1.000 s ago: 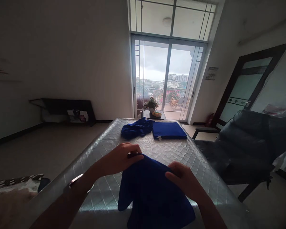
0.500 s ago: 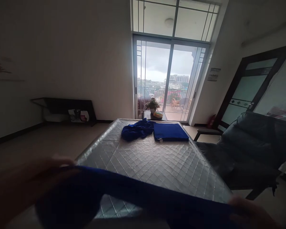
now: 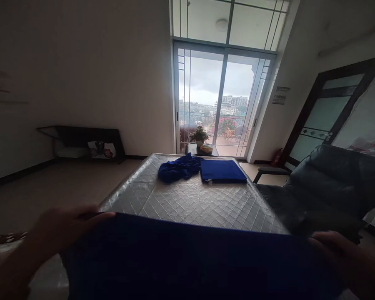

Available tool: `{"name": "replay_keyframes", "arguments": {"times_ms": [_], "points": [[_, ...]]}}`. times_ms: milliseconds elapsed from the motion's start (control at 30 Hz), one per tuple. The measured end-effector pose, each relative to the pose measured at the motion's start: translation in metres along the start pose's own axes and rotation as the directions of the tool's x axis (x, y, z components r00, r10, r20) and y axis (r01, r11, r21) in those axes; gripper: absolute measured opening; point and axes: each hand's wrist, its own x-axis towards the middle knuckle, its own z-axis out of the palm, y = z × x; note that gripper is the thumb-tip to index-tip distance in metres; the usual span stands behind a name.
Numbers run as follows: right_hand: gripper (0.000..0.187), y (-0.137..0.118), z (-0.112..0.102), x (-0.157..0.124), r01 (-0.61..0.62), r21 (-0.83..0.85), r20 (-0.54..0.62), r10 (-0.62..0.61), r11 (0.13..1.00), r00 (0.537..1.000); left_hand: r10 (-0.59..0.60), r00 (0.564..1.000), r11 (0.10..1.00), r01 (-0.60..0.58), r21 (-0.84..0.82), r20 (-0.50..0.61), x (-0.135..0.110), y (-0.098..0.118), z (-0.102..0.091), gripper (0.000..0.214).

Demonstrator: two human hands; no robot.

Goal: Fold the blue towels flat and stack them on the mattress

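Note:
A dark blue cloth (image 3: pixel 200 262) is stretched between my two hands over the near end of a plastic-wrapped mattress (image 3: pixel 200 204). My left hand (image 3: pixel 65 229) pinches its upper left corner, the thumb lying along the top edge. At the upper right corner, my right hand (image 3: pixel 340 254) is closed on the cloth, with its fingers dim and partly hidden. Beyond, at the far end of the mattress, lie a crumpled blue cloth (image 3: pixel 178 167) and, to its right, a flat folded blue cloth (image 3: pixel 223 171) with a small white tag.
A dark leather armchair (image 3: pixel 315 200) stands close along the mattress's right side. Behind the far end is a small table with a potted plant (image 3: pixel 200 135), before a glass sliding door (image 3: pixel 203 83). A low dark bench (image 3: pixel 90 141) sits by the left wall.
My hands have raised and spread the blue cloth, so its sagging band is now a wide taut sheet. My right hand has risen and shifted slightly right. The cloths on the mattress stay put.

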Motion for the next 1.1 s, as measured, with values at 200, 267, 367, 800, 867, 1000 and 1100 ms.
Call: {"name": "replay_keyframes", "arguments": {"times_ms": [200, 267, 367, 800, 867, 1000, 1100], "points": [[0.051, -0.015, 0.079, 0.073, 0.092, -0.121, 0.162, -0.072, 0.988, 0.984, 0.204, 0.97, 0.978, -0.207, 0.005, 0.132, 0.048, 0.031, 0.074, 0.06], [0.048, -0.007, 0.111, 0.091, 0.139, -0.184, 0.247, -0.091, 0.973, 0.965, 0.244, 0.959, 0.97, -0.243, -0.021, 0.147, 0.061, 0.032, 0.1, 0.059], [0.042, 0.008, 0.153, 0.108, 0.229, -0.269, 0.353, -0.125, 0.936, 0.927, 0.25, 0.959, 0.968, -0.246, -0.043, 0.134, 0.078, 0.032, 0.126, 0.054], [0.042, 0.043, 0.244, 0.147, 0.236, -0.437, 0.375, -0.062, 0.868, 0.925, 0.278, 0.957, 0.959, -0.271, -0.082, 0.08, 0.141, 0.037, 0.169, 0.041], [0.044, 0.048, 0.25, 0.153, 0.231, -0.435, 0.372, -0.06, 0.871, 0.926, 0.27, 0.96, 0.961, -0.264, -0.076, 0.078, 0.152, 0.035, 0.177, 0.039], [0.047, 0.055, 0.26, 0.169, 0.252, -0.442, 0.384, -0.072, 0.861, 0.92, 0.283, 0.957, 0.958, -0.277, -0.08, 0.073, 0.17, 0.032, 0.184, 0.036], [0.048, 0.06, 0.263, 0.181, 0.269, -0.439, 0.405, -0.079, 0.857, 0.911, 0.241, 0.968, 0.966, -0.233, -0.111, 0.066, 0.179, 0.031, 0.186, 0.033]]}}
